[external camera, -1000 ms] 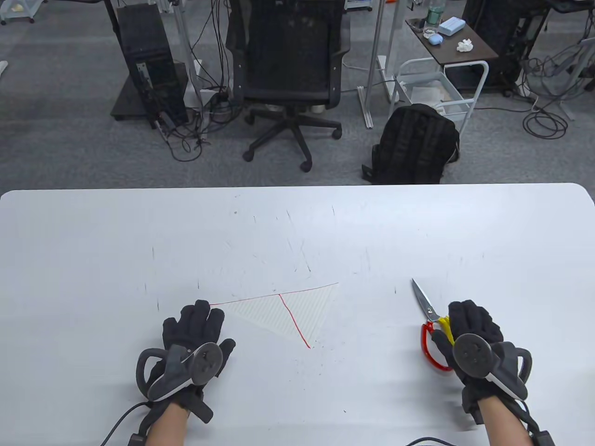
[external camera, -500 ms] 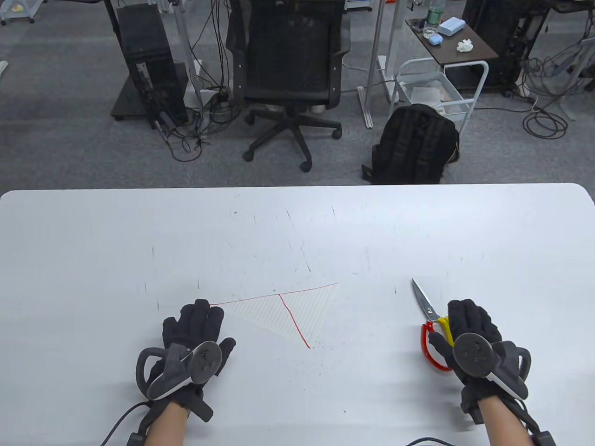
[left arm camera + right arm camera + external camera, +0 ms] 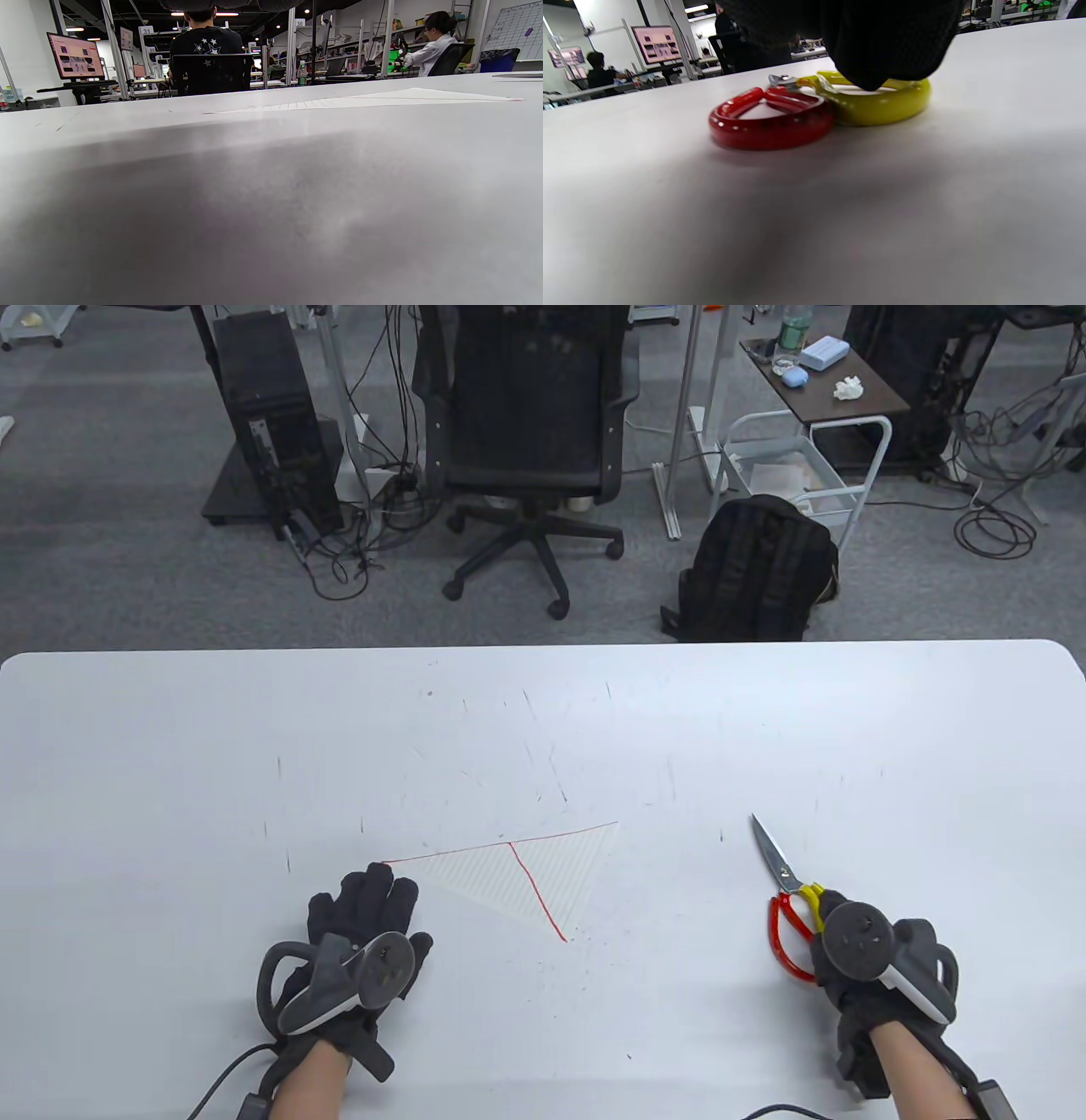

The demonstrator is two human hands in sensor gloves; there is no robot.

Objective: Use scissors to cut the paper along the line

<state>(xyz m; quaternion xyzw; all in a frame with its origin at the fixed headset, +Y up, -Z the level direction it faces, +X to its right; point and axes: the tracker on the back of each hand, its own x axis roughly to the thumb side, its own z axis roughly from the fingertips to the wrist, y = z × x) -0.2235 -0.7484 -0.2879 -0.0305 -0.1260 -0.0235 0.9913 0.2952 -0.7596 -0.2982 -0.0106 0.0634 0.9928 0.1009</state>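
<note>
A triangular piece of white paper (image 3: pixel 519 875) lies flat on the table, with a red line (image 3: pixel 536 891) running across it towards me. It also shows low and far in the left wrist view (image 3: pixel 382 99). My left hand (image 3: pixel 373 903) lies flat on the table just left of the paper's corner and holds nothing. The scissors (image 3: pixel 787 891) lie on the table at the right, blades closed and pointing away. My right hand (image 3: pixel 848 946) is over their handles. In the right wrist view its fingertips (image 3: pixel 882 63) press on the yellow loop (image 3: pixel 882 103); the red loop (image 3: pixel 772 120) is free.
The white table (image 3: pixel 543 712) has small dark scratch marks around the paper. Beyond its far edge stand an office chair (image 3: pixel 530 432), a black backpack (image 3: pixel 759 568) and a computer tower (image 3: pixel 271 415).
My right hand has drawn back towards me and its fingers have curled down onto the scissor handles. My left hand has shifted slightly right. The paper and scissors have not moved.
</note>
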